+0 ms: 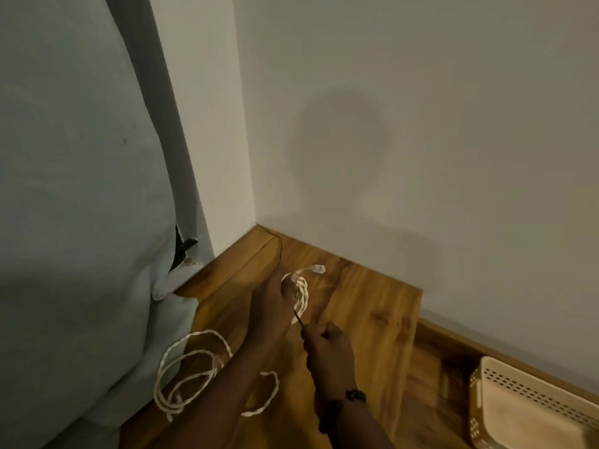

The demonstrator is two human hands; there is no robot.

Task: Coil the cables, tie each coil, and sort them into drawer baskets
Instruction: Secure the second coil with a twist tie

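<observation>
My left hand grips a small coil of white twisted cable above the wooden cabinet top; the cable's clear plug sticks out past my fingers. My right hand pinches a thin dark tie that runs up to the coil. A second white twisted cable lies in loose loops on the wood beneath my left forearm, and part of it is hidden by the arm.
A pale fabric cushion or mattress fills the left side and touches the cabinet top. White walls meet in a corner behind. A cream perforated basket sits in the open drawer at lower right.
</observation>
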